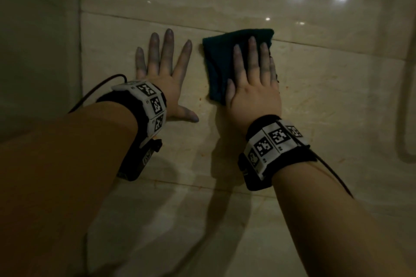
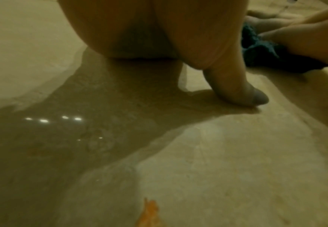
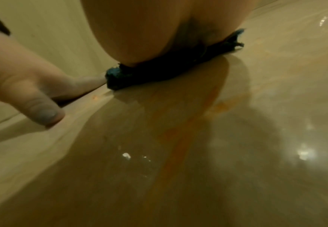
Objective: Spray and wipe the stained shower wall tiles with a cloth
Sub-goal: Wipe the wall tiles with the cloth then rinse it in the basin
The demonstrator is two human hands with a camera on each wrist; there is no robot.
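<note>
From the head view, my right hand (image 1: 252, 87) presses the dark cloth (image 1: 221, 60) flat at centre frame, fingers straight; my left hand (image 1: 164, 78) is splayed on the wall tiles (image 1: 326, 87). The right wrist view shows the cloth bunching, soft and limp, so I judge palm pressure suits it best; an orange stain (image 3: 180, 133) runs below it on what looks slick.

No text can be read; the white wristbands (image 1: 155, 105) carry only black-and-white square marker patterns, and small marks beside them are illegible.
</note>
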